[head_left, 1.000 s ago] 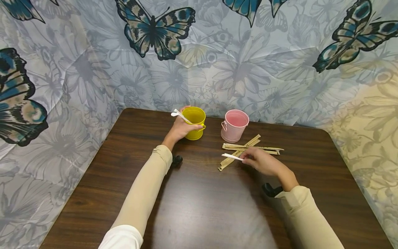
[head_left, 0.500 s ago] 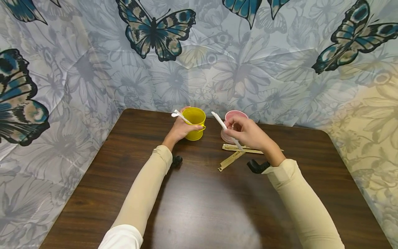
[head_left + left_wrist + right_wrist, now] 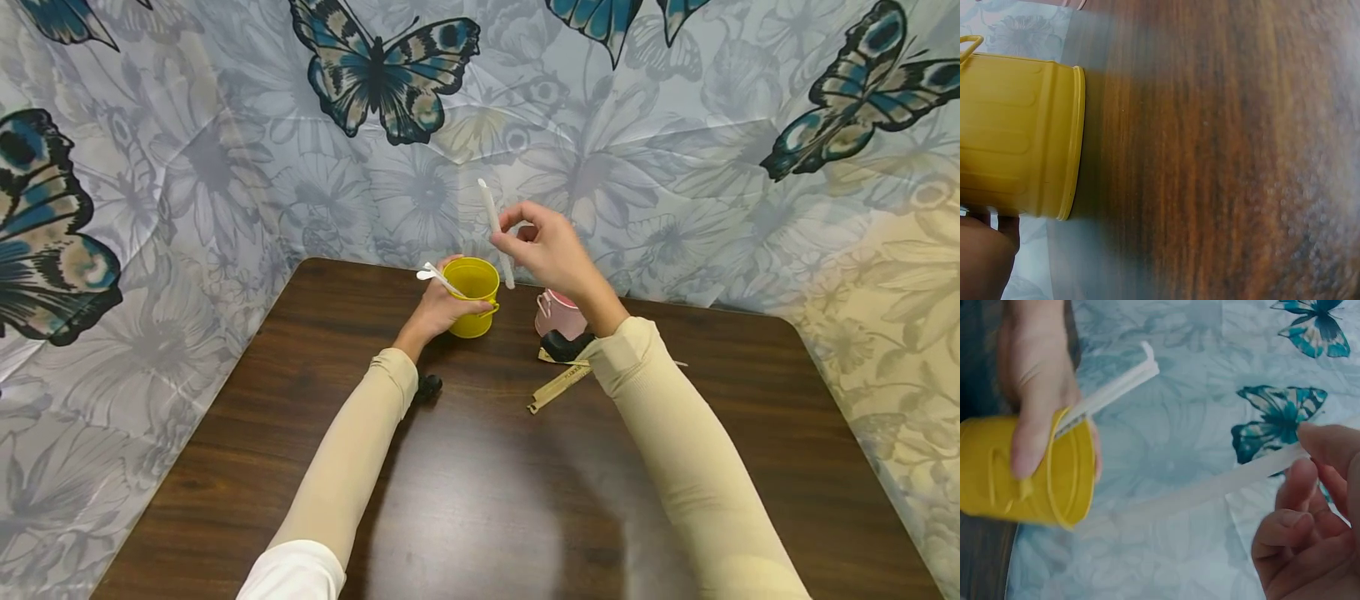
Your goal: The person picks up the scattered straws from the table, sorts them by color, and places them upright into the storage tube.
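1. At far left, butterfly-printed fabric [image 3: 60, 225] hangs, running on behind the dark wood-grain table [image 3: 450, 517].
2. The left hand [image 3: 435, 312] grips the yellow bucket [image 3: 474, 323], its thumb across the near side by the handle loop.
3. White paper-wrapped straws [image 3: 437, 276] lean out over that bucket's left rim; how many is hard to tell.
4. The yellow bucket stands upright near the table's far edge.
5. Just right of it, above its rim, a single white straw [image 3: 488, 204] tilts in the air, top end leftward.
6. The right hand [image 3: 551, 252] pinches this straw between thumb and fingers.
7. Slim tan paper packets [image 3: 558, 388] lie crossed below, partly hidden by the right sleeve [image 3: 675, 442].
8. Behind them stands a pink bucket [image 3: 555, 317], partly covered by the right arm.
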### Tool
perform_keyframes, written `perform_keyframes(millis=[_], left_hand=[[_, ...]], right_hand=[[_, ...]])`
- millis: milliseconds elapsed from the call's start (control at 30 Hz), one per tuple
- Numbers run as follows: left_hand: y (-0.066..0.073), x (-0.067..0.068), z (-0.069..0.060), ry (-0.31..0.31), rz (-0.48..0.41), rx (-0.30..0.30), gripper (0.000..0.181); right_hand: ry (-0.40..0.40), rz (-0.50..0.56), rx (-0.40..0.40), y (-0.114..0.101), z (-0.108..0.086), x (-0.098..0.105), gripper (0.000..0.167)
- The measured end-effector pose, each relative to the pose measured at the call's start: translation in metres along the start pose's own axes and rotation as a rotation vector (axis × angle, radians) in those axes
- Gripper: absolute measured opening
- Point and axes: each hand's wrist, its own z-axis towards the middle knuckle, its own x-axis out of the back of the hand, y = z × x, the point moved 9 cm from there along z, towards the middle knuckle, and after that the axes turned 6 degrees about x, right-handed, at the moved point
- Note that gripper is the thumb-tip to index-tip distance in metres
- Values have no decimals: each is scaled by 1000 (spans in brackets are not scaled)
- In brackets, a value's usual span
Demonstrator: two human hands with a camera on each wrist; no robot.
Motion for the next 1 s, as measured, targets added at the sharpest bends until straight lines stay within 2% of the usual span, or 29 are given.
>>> perform_keyframes(millis=[167, 300, 400, 600, 700, 833, 1000], left_hand=[[-1, 2, -3, -6, -6, -3, 101], [1, 0, -3, -31, -38, -36, 92], [2, 0, -2, -29, -6, -57, 91], [22, -3, -13, -75, 14, -46, 91], [29, -5, -17, -91, 22, -44, 90], [31, -3, -19, -76, 53, -16, 96], [28, -6, -12, -91, -6, -45, 86]], right_hand=[[31, 67, 24, -1, 18, -20, 16], [14, 39, 28, 8, 24, -38, 15], [-12, 15, 24, 18, 27, -49, 14], [-44, -41, 3, 40, 32, -65, 14], [-63, -90, -15, 48, 34, -70, 15], [-76, -109, -31, 54, 35, -72, 16], [-90, -125, -10, 54, 31, -67, 18]])
